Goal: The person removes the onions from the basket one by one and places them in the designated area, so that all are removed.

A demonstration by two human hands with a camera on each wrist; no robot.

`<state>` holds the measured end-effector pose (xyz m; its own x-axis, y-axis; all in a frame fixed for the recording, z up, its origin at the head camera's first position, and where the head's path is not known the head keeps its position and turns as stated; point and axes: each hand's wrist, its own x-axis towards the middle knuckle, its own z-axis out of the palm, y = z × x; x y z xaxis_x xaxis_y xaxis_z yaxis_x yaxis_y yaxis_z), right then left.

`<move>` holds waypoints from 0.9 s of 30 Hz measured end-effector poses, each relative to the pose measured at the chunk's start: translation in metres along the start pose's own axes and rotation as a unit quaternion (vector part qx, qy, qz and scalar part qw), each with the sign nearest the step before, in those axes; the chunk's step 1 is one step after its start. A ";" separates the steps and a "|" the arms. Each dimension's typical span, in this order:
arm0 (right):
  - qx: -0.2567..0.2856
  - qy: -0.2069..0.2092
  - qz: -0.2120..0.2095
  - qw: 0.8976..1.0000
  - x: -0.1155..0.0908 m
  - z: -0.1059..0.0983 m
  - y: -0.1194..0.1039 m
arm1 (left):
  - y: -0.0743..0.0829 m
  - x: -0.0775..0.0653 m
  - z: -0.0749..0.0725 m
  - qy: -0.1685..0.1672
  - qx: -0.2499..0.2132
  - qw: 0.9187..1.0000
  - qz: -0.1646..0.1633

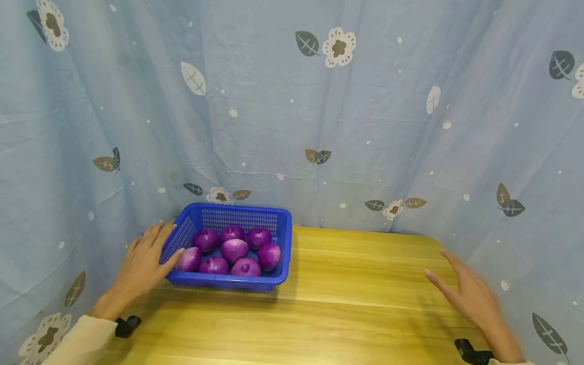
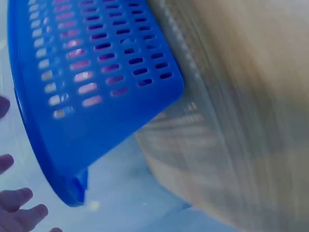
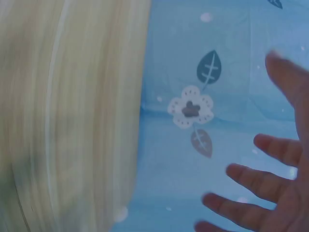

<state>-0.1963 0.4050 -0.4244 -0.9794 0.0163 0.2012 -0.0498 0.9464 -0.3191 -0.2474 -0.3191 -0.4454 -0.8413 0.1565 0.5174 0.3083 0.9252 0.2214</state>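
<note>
A blue plastic basket [image 1: 228, 284] with slotted walls stands at the left of the table, holding several purple onions [image 1: 234, 250]. My left hand [image 1: 145, 258] is at the basket's left side, its fingers extended and spread, thumb over the rim by the nearest onion. In the left wrist view the fingertips [image 2: 18, 199] appear beside the rim of the basket [image 2: 101, 116]. Over the table's right end hovers my right hand [image 1: 474, 294], fingers spread and holding nothing. The right wrist view shows that hand [image 3: 275, 188] with fingers apart in front of the curtain.
The yellow wood-grain table [image 1: 347, 304] spreads out between the hands, right of the basket. A blue curtain [image 1: 274, 126] with flower and leaf prints hangs along the table's back and both sides. A dark wrist camera mount [image 1: 472, 353] sits at the right wrist.
</note>
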 end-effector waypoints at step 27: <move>0.188 0.002 -0.032 0.982 0.033 0.061 -0.056 | -0.061 -0.020 0.035 -0.085 -0.593 0.775 -0.202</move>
<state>-0.2375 0.3325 -0.4568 -0.9713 -0.0374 0.2350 -0.1804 0.7598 -0.6246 -0.2645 -0.3665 -0.4979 -0.9907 0.0741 0.1138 0.1110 -0.0407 0.9930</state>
